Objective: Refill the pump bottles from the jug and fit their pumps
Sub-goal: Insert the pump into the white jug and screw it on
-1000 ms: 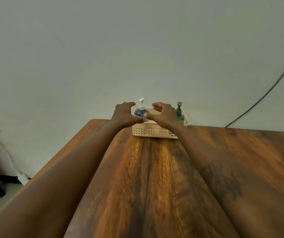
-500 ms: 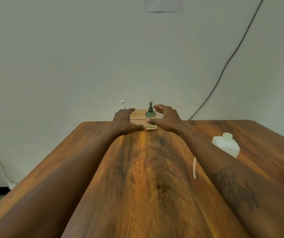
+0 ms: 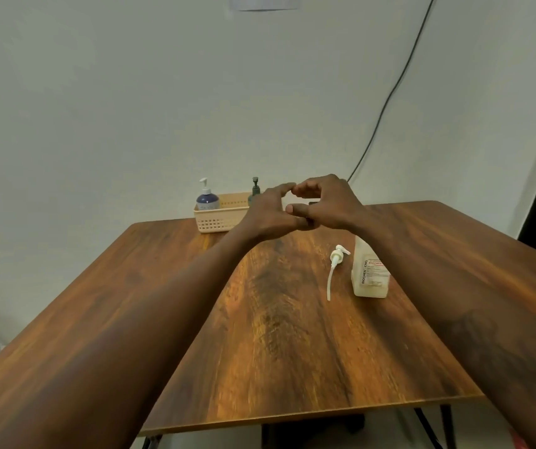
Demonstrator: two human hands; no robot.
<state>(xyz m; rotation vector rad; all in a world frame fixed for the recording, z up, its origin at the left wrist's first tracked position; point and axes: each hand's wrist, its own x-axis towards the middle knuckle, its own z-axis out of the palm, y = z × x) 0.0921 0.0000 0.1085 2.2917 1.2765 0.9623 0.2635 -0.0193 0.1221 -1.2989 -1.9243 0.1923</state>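
A beige slotted basket (image 3: 217, 218) stands at the table's far edge. Inside it are a blue pump bottle (image 3: 207, 200) with a white pump and a dark green pump bottle (image 3: 255, 190), partly behind my left hand. My left hand (image 3: 266, 212) and my right hand (image 3: 332, 205) hover together just right of the basket, thumbs and fingertips touching each other, holding nothing. A white translucent jug (image 3: 370, 277) with a red-lettered label stands at mid right, its top hidden by my right forearm. A loose white pump (image 3: 336, 258) with its long tube lies left of the jug.
The brown wooden table (image 3: 276, 335) stands against a pale wall. A black cable (image 3: 386, 102) runs down the wall to the table's back right. Dark table legs show below the front edge.
My hands have come off the basket and moved right of it, now meeting in the air. The view has swung down and right, bringing the jug and the loose pump into sight.
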